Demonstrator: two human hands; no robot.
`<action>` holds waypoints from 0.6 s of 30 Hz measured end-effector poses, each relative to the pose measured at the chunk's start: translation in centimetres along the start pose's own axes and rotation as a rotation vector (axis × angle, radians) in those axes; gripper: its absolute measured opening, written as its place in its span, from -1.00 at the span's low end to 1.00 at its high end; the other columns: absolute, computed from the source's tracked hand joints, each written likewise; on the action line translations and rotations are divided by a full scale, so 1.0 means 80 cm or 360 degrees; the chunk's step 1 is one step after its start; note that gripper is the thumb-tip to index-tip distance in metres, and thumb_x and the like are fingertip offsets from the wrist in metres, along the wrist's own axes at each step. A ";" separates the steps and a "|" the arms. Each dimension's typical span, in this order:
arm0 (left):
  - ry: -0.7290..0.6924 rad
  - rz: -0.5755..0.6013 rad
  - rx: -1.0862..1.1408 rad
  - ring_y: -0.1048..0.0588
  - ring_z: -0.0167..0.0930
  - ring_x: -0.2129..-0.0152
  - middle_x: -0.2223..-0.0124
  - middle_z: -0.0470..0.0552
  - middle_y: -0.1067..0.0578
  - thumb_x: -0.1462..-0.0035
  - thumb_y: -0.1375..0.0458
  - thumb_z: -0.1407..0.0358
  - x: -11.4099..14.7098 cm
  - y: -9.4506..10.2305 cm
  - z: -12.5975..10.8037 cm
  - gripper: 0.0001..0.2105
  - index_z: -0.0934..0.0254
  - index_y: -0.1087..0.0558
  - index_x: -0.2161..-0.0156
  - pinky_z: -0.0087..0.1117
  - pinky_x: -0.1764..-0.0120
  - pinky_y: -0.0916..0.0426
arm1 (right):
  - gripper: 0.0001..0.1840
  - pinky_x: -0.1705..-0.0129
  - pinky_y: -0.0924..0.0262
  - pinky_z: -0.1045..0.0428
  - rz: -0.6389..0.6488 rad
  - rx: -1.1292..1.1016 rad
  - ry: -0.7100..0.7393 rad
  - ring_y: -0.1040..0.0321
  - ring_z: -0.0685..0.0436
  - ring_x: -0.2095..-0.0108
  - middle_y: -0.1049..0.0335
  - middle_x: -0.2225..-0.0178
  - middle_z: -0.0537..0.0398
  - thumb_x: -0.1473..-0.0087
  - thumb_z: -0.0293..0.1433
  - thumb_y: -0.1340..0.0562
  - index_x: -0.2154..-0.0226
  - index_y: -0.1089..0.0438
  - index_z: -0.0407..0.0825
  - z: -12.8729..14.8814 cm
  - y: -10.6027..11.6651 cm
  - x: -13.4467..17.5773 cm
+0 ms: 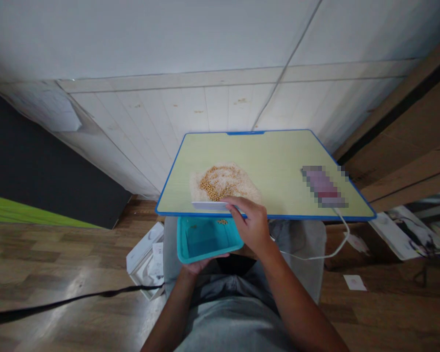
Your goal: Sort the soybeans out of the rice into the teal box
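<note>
My left hand (200, 264) is closed on a teal plastic tub (183, 252), gripping it from below just under the table's front edge. A few golden beads (222, 222) show inside the tub near its far wall. With my right hand (251, 220) I pinch a flat whitish card-like piece (209, 206), standing on edge along the front of the table. Right behind it lies a pile of pale grains (238, 178) mixed with round golden beads (209, 188); the beads gather mostly on the pile's left side.
The pale yellow folding table (278, 161) has a blue rim and stands against a white wall (161, 39). A blurred-out phone-like object (324, 188) with a white cable (346, 234) lies on its right. Cardboard (418, 127) stands at right; an open white box (146, 259) sits on the floor.
</note>
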State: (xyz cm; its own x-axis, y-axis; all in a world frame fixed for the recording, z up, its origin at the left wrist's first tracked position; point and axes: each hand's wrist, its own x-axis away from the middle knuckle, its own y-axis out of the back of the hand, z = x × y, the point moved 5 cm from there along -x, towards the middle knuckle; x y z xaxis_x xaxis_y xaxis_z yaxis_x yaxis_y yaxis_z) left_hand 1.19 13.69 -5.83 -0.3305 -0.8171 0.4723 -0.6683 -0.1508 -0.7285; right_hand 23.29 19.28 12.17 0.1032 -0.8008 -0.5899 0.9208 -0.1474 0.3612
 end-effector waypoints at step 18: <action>0.0108 0.0090 0.0119 -0.42 0.43 -0.70 -0.58 0.09 -0.74 -0.35 -0.35 -0.43 -0.009 -0.025 0.061 -0.39 -0.16 -0.87 -0.22 0.79 -0.62 -0.23 | -0.66 0.09 -0.68 -0.13 -0.1190 0.0263 -0.0455 -0.79 -0.32 0.17 -0.82 0.15 -0.09 -0.41 -0.09 -0.43 -0.04 -0.68 0.04 -0.065 0.128 0.034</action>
State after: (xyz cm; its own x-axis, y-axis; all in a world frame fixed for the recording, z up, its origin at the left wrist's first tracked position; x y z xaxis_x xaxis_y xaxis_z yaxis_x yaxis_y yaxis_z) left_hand 6.00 11.82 -7.14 -0.4123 -0.7863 0.4601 -0.5964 -0.1488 -0.7888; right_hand 34.96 18.57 10.51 -0.6369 -0.5707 -0.5183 0.6387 -0.7671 0.0600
